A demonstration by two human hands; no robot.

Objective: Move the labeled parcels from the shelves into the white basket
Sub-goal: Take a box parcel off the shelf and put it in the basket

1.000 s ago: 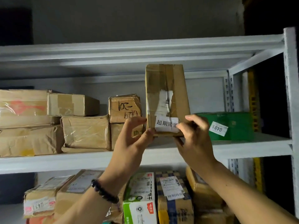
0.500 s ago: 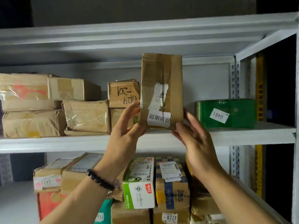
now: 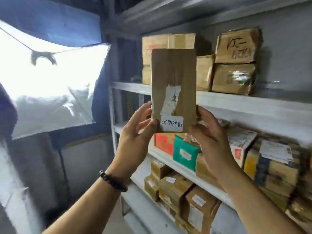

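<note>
So, parcel (image 3: 173,81): brown, upright, long axis vertical, mid-frame, held clear in front of the shelves (image 3: 236,102), white label (image 3: 172,125) at its bottom end.
left hand (image 3: 136,132): grasping bottom-left corner, thumb on the front.
right hand (image 3: 207,132): clamped on bottom-right edge.
key relation: both grips at the low end, most of the pkg standing above them, neither hand nearer.
basket: not in view, prob needs a turn + lowering; top-heavy, could tip.

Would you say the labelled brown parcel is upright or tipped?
Upright: the tall brown cardboard parcel stands on end, its lower edge held by left hand and right hand.
</note>
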